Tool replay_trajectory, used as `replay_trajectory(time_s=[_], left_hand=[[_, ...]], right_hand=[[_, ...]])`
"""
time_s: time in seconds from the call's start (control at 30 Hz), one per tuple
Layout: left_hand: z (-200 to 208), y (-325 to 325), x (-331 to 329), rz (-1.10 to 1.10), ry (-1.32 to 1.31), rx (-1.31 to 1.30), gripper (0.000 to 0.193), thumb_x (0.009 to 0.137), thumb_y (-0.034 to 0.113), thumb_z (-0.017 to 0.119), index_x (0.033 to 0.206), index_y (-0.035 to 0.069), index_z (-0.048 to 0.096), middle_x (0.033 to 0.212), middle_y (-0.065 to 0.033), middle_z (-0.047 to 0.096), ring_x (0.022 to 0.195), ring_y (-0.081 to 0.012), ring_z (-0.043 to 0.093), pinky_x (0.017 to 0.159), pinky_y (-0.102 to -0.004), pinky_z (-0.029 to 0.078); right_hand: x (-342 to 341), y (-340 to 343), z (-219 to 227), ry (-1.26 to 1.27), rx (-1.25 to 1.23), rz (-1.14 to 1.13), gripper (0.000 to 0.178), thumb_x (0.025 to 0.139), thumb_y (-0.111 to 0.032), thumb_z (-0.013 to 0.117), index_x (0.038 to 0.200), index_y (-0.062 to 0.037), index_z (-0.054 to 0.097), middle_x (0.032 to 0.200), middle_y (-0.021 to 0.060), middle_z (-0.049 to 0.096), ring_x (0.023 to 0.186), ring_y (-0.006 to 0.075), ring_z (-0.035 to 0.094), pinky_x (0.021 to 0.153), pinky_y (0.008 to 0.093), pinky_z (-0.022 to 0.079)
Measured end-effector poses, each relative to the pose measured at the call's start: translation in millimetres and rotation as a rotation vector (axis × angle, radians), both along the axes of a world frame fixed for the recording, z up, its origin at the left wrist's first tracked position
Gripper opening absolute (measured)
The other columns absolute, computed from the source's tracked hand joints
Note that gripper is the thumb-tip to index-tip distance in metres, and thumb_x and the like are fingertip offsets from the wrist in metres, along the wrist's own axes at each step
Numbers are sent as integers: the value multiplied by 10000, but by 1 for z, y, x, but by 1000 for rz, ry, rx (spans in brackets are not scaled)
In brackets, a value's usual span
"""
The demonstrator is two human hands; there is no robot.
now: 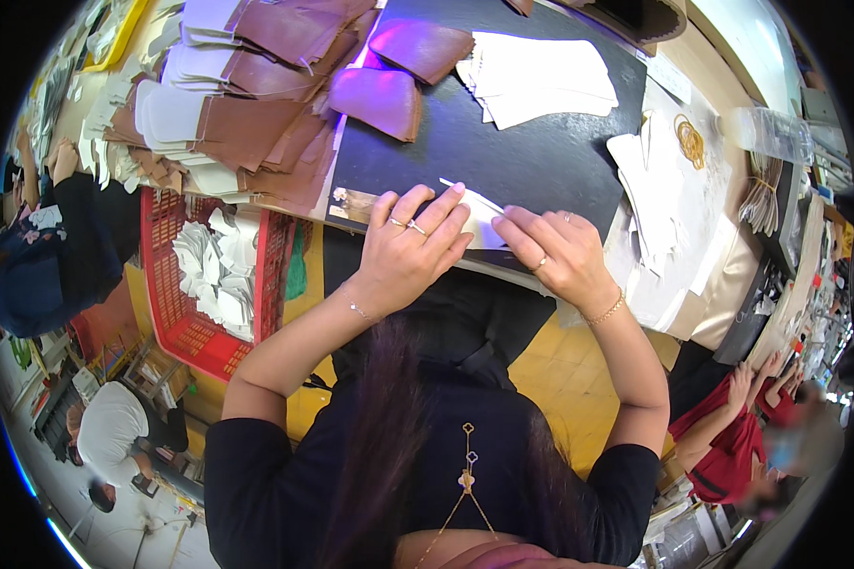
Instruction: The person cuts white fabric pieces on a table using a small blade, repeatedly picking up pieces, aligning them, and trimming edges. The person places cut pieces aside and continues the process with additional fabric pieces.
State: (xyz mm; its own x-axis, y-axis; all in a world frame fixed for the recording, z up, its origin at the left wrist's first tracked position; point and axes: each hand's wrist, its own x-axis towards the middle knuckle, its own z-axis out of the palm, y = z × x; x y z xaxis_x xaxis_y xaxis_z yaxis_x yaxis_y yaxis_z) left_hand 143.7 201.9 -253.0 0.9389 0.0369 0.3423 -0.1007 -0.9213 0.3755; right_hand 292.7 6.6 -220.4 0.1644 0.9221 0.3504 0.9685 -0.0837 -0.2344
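A small white sheet piece (481, 226) lies at the near edge of a black work mat (541, 156), with a narrow folded strip along its far edge. My left hand (413, 237) has bent fingers pressed on the left side of this piece. On its other side, my right hand (555, 254) pinches the corner of the strip between thumb and fingers. Beyond the hands, a stack of white cut pieces (541, 81) rests on the mat. Two brown leather pieces (378, 100) sit to its left, one partly over the other. The undersides of my fingertips are hidden.
Piles of brown and white panels (256, 123) cover the table's left. A red plastic basket (150, 275) with white pieces stands below them. To the right are more white pieces (640, 194), rubber bands (690, 142) and a clear plastic bottle (769, 133). Other people work on both sides.
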Motion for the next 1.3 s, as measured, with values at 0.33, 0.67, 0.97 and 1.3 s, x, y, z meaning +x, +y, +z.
replay_trajectory(time_s=[0.33, 0.67, 0.97, 1.3], left_hand=[[6, -7, 4, 22, 53, 158, 476, 829, 240, 751, 1287, 119, 701, 1280, -41, 636, 1148, -242, 527, 963, -447, 397], [15, -14, 3, -23, 194, 230, 563, 823, 215, 754, 1363, 351, 665, 1370, -80, 542, 1196, -318, 463, 984, -516, 358], [25, -24, 7, -13, 202, 299, 553, 832, 168, 737, 1340, 374, 662, 1372, -98, 541, 1232, -371, 466, 994, -519, 352], [18, -49, 16, -134, 161, 153, 551, 810, 117, 732, 1353, 89, 642, 1299, -65, 608, 1262, -247, 537, 1028, -481, 384]], right_hand=[[-19, -37, 13, 79, -130, -196, 403, 809, -98, 662, 1206, -61, 719, 1020, 45, 616, 762, 159, 629, 689, 307, 533], [-11, -34, 14, 51, -136, -176, 358, 812, -114, 661, 1164, -76, 714, 938, 10, 549, 733, 136, 585, 673, 294, 516], [-3, -32, 17, 33, -191, -129, 289, 830, -130, 661, 1111, -88, 717, 932, 9, 547, 732, 135, 583, 659, 296, 510], [-22, -46, 26, 568, -138, -435, 465, 721, 65, 706, 1138, -136, 751, 961, 39, 616, 793, 189, 666, 663, 331, 548]])
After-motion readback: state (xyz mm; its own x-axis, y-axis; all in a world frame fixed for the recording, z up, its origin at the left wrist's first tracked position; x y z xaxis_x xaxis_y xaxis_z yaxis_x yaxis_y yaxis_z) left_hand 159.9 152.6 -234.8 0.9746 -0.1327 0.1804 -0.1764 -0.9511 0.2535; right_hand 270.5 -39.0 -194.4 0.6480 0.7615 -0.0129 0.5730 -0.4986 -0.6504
